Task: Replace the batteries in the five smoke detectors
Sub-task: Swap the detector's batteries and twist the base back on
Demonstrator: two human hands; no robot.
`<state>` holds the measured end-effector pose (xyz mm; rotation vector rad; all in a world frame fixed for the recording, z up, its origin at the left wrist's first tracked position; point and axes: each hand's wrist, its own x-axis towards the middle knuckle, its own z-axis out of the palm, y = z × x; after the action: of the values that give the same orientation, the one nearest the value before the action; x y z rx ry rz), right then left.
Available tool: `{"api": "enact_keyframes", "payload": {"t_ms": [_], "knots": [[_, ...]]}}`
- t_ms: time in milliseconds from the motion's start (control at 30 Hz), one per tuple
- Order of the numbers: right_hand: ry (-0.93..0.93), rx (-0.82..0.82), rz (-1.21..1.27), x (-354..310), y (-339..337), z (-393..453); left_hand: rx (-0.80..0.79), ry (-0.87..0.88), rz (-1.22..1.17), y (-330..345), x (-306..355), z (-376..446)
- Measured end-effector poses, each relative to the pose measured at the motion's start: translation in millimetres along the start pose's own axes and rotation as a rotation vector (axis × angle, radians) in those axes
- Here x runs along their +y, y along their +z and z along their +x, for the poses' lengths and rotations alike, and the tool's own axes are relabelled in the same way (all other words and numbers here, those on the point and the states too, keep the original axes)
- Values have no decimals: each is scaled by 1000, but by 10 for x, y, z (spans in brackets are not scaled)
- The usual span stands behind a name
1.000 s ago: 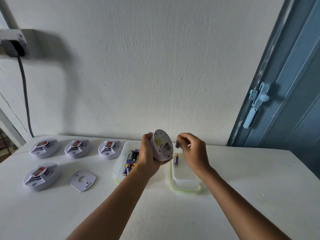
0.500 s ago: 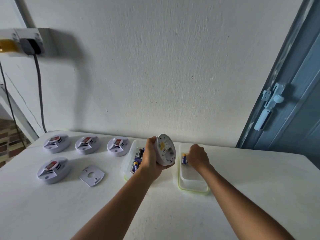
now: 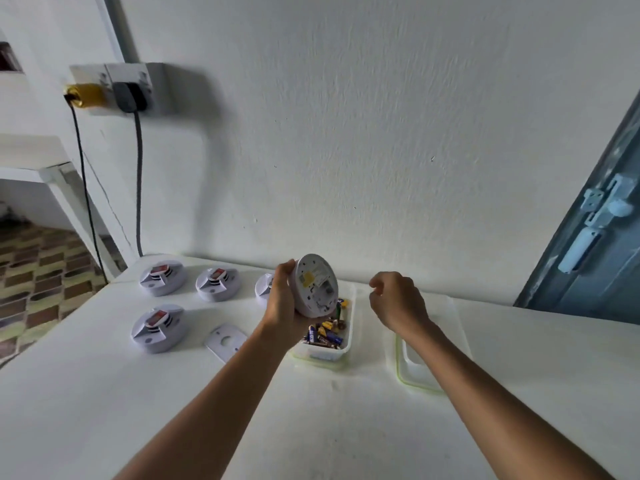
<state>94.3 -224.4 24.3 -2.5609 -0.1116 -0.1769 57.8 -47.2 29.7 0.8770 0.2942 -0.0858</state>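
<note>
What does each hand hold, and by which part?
The left hand grips the smoke detector by its rim. The right hand appears to hold nothing.

smoke detectors: 5 | battery tub: 1 | lid: 1 | backplate: 1
</note>
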Motion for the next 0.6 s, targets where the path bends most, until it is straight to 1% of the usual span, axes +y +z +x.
{"api": "enact_keyframes", "payload": {"t_ms": [67,167,233,333,433,600], "knots": [[-103,-47,53,-188,118,-16,9,8,9,-170,128,29],[-195,-191,33,-396,361,-46,24,-10,6,-385,280,72],[-218,-268,-77,-472,529,-55,28,-28,-3,-503,341,106],[-265,-296,-307,-566,713,-52,50,-48,3,-613,381,141],[-240,-320,-410,-646,843,-48,55,-69,-2,-677,397,163],[-122,-355,-374,-690,980,-77,35,-90,25,-709,398,178]]}}
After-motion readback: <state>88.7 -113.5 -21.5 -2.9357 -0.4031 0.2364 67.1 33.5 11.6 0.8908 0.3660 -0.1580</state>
